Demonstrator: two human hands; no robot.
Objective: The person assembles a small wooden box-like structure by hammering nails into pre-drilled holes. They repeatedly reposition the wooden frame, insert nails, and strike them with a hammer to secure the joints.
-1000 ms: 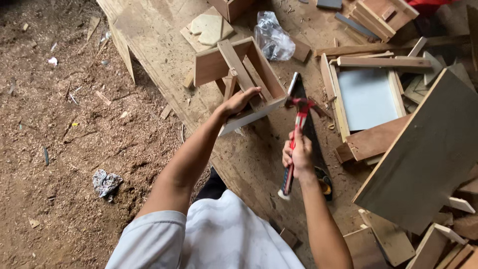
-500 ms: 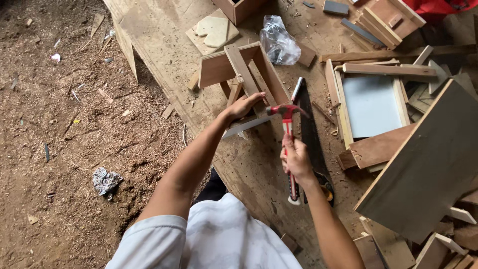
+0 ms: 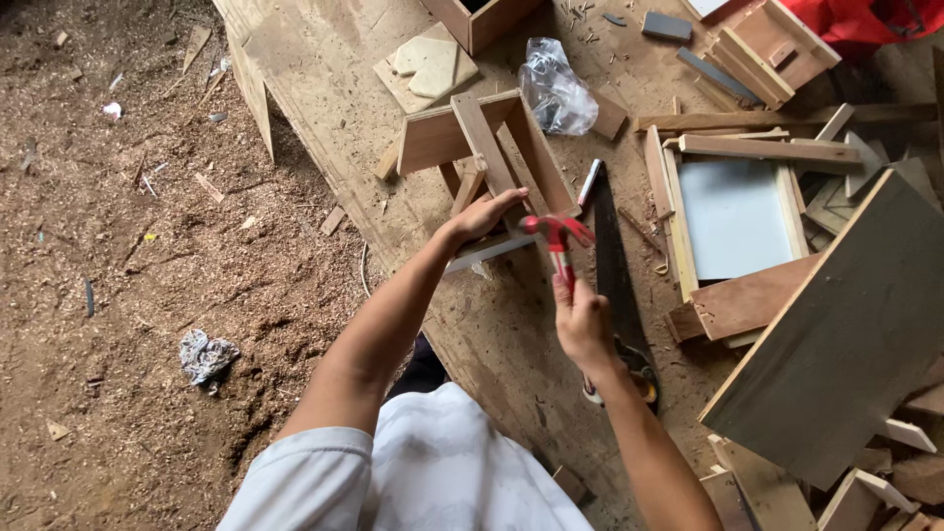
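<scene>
My left hand (image 3: 484, 216) presses on the near corner of a small open wooden frame (image 3: 492, 147) that lies on a wide plywood sheet (image 3: 324, 108). A pale thin strip (image 3: 490, 254) runs along the frame's near edge under my fingers. My right hand (image 3: 582, 323) grips the handle of a red claw hammer (image 3: 556, 236). The hammer head is raised right beside my left fingertips, just above the frame's corner. A dark hand saw (image 3: 615, 270) lies on the sheet right behind the hammer.
A crumpled clear plastic bag (image 3: 554, 90) lies beyond the frame. A framed pale panel (image 3: 733, 216), a large dark board (image 3: 846, 334) and stacked wooden offcuts (image 3: 757, 54) crowd the right side. Sawdust-covered ground (image 3: 118, 246) with a rag (image 3: 205, 354) lies to the left.
The hammer has swung left and up from beside the saw to just over the frame's corner. My left hand has stayed on the frame.
</scene>
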